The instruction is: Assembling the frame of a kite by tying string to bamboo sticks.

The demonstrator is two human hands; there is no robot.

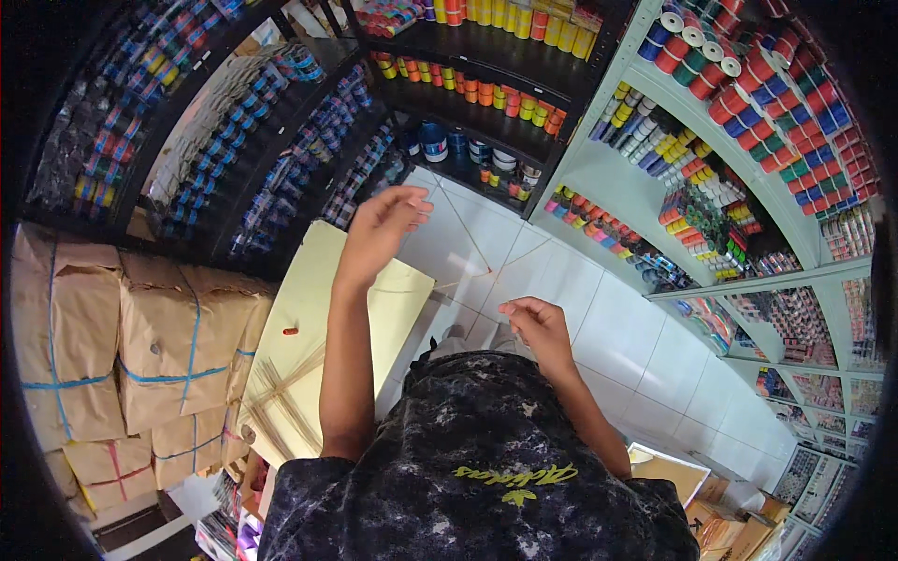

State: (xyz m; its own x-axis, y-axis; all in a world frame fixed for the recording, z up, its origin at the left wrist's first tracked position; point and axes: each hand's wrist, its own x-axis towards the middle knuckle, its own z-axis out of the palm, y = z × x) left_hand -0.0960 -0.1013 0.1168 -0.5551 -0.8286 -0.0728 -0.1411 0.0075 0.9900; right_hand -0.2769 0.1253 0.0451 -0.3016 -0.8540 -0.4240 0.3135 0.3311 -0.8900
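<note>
The left hand (388, 220) is raised over the board, its fingers half bent and slightly parted; whether a fine strand lies between them I cannot tell. The right hand (538, 325) is lower and apart from it, in front of the body, thumb and forefinger brought close together, the other fingers curled in; what, if anything, they pinch is too small to tell. Beyond the hands, thin brown strands (489, 271) show against the floor (566, 280) of white tiles, meeting at one spot; whether they touch it is unclear. Under the left forearm lies the pale yellow board (323, 257), with thin sticks (271, 397) crossing on its near part and a small red object (290, 331) just beyond them. To the left stand brown paper bundles (178, 327) tied with cord. Further out, dark shelves (477, 79) and pale green shelves (566, 154) hold many colourful rolls (524, 23).
</note>
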